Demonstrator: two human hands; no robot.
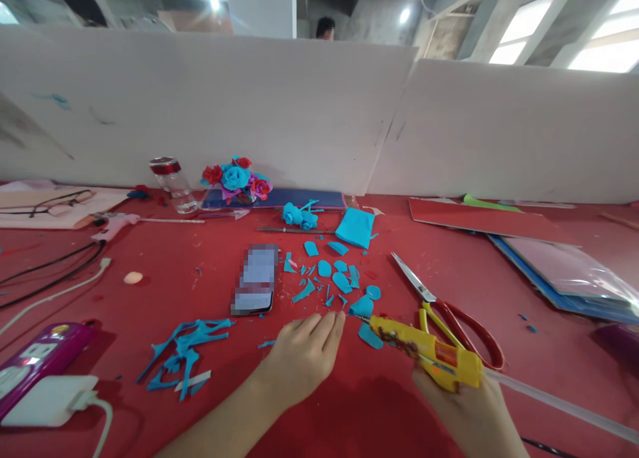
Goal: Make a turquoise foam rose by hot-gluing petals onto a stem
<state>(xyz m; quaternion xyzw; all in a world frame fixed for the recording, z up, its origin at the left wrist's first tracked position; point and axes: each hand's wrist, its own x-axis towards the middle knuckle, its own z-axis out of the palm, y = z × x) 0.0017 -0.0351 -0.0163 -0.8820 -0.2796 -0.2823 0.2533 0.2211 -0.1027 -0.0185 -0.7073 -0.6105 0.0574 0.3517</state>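
Note:
A yellow hot glue gun (pixel 424 348) is in my right hand (pixel 449 391), its nozzle pointing left and a clear glue stick trailing out of its back. My left hand (pixel 307 351) is closed just left of the nozzle, fingertips pressed together over the table. What they pinch is too small or hidden to name. Right at the nozzle lies a blue cut piece (pixel 362 305), and a blue petal piece (pixel 371 336) sits just below it. Beyond my hands several blue petal pieces (pixel 342 283) and scraps are scattered on the red table (pixel 379 411).
Red-handled scissors (pixel 464 331) lie open near the glue gun. A phone (pixel 255 278), blue scraps (pixel 184 355) and a power strip (pixel 44 358) are leftward. Farther back are blue flowers (pixel 299 215), a folded blue sheet (pixel 355 228), a bouquet (pixel 237 178) and a glass bottle (pixel 174 185).

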